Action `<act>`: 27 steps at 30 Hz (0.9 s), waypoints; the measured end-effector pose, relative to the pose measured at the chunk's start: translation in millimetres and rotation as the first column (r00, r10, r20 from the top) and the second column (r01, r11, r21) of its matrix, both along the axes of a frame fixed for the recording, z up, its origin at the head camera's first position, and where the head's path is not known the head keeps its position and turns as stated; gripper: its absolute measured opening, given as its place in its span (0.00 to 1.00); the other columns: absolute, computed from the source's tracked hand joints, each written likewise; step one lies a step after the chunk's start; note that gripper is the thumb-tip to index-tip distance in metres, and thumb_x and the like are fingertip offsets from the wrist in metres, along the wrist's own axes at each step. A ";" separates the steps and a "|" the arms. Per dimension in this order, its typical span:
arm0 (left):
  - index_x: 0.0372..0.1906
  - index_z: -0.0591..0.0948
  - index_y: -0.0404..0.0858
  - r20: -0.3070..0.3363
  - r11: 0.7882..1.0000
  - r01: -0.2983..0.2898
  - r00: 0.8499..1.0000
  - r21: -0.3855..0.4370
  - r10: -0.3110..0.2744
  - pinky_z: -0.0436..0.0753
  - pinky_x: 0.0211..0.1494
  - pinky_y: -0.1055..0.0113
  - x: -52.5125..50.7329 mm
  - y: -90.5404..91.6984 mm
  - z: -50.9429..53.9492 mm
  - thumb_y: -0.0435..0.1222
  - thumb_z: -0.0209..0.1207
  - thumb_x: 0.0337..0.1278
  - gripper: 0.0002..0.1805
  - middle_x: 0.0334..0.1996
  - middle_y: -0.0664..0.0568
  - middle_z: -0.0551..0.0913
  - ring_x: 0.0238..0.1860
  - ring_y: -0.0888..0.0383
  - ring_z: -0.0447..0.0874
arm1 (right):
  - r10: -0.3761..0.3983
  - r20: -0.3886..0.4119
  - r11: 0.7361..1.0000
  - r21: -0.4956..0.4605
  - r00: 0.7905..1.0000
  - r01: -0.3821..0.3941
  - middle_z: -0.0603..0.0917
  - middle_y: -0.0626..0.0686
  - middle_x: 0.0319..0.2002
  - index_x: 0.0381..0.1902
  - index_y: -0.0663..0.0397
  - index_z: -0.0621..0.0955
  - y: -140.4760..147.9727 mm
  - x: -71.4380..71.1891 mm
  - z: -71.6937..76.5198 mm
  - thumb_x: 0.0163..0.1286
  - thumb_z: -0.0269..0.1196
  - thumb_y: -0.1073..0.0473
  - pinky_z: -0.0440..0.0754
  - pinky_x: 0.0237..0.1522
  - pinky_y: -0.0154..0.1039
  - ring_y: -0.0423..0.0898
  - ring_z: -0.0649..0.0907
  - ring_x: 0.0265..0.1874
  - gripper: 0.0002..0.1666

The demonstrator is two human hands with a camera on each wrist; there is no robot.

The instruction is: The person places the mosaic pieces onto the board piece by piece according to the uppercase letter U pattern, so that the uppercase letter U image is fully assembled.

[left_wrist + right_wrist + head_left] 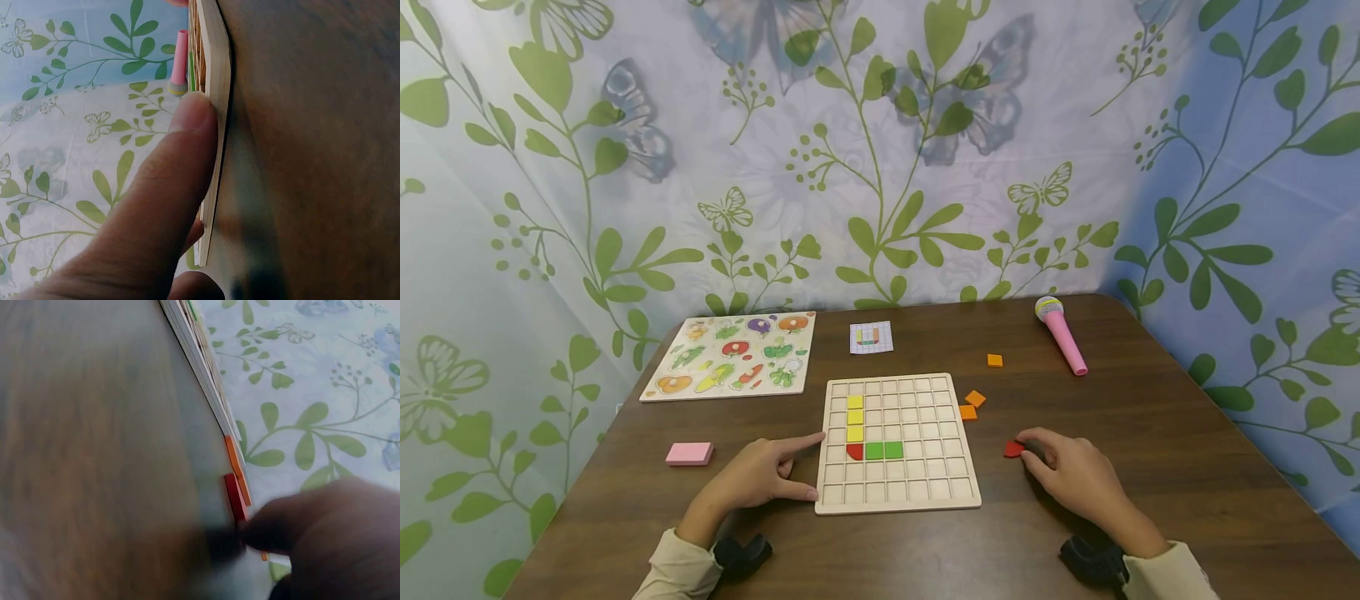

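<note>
1. Currently, the right hand pinches a loose red piece between thumb and forefinger, down at the table; blur in the right wrist view hides the exact grip.
2. The left hand grasps nothing: its forefinger and thumb reach out and touch the edge of the grid board, apparently steadying it.
3. Between the hands, that board lies flat. Nearer the left hand, three yellow squares form a column; next below them comes a placed red corner, and two green squares run from it towards the right hand.
4. Past the right hand's fingertips, three orange squares lie loose on the table, one at the board's edge, whether touching I cannot tell.
5. Beyond both hands, a small card shows a coloured U-shape. Judged by it, the yellow side, first corner and green base look done; the second red corner and the orange side seem left.
6. Farther out, a pink block lies outside the left hand, a vegetable puzzle beyond it, and a toy microphone beyond the right hand.
</note>
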State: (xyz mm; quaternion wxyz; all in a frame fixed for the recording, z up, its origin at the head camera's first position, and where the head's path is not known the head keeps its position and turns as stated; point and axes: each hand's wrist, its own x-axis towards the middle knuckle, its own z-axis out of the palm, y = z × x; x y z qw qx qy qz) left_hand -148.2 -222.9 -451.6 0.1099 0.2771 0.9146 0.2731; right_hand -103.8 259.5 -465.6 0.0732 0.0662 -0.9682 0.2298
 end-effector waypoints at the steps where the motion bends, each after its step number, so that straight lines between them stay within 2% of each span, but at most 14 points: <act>1: 0.75 0.72 0.55 0.001 1.000 0.000 1.000 -0.001 0.000 0.60 0.23 0.71 0.1 0.1 -0.3 0.64 0.71 0.47 0.48 0.15 0.64 0.61 0.17 0.68 0.55 | -0.013 -0.014 1.000 -0.007 1.000 0.013 0.65 0.42 0.15 0.49 0.45 0.86 0.1 0.1 -0.3 0.69 0.69 0.53 0.58 0.17 0.36 0.40 0.63 0.13 0.12; 6: 0.75 0.72 0.55 -0.002 1.000 0.004 1.000 0.002 -0.004 0.60 0.23 0.71 0.4 0.6 -1.0 0.63 0.71 0.48 0.47 0.15 0.65 0.61 0.16 0.68 0.55 | -0.086 -0.057 0.996 -0.033 0.995 0.084 0.65 0.43 0.15 0.41 0.48 0.84 -2.5 1.5 0.5 0.67 0.70 0.54 0.59 0.17 0.36 0.41 0.63 0.13 0.07; 12: 0.75 0.72 0.53 0.012 1.000 0.001 1.000 0.014 -0.001 0.60 0.22 0.72 0.2 0.0 -0.3 0.61 0.72 0.49 0.47 0.14 0.64 0.61 0.15 0.68 0.54 | -0.158 -0.052 0.987 -0.029 0.986 0.156 0.66 0.44 0.15 0.38 0.48 0.84 -10.4 -0.2 1.4 0.68 0.70 0.45 0.61 0.16 0.38 0.43 0.66 0.14 0.13; 21: 0.75 0.72 0.53 0.015 1.000 -0.004 1.000 0.015 0.004 0.60 0.22 0.72 0.4 -0.9 -1.3 0.62 0.72 0.48 0.47 0.14 0.65 0.61 0.15 0.69 0.55 | -0.086 -0.033 0.996 -0.035 0.996 0.085 0.66 0.42 0.15 0.47 0.47 0.87 -15.1 -1.7 -0.7 0.66 0.69 0.36 0.58 0.17 0.36 0.41 0.65 0.14 0.25; 27: 0.75 0.72 0.54 0.006 1.000 0.003 1.000 0.021 -0.003 0.60 0.22 0.72 0.6 -0.2 0.4 0.62 0.72 0.49 0.47 0.14 0.65 0.61 0.16 0.69 0.54 | -0.086 -0.037 0.996 -0.031 0.996 0.085 0.66 0.43 0.15 0.48 0.47 0.87 -15.8 1.0 -0.5 0.62 0.72 0.34 0.58 0.18 0.36 0.41 0.65 0.15 0.28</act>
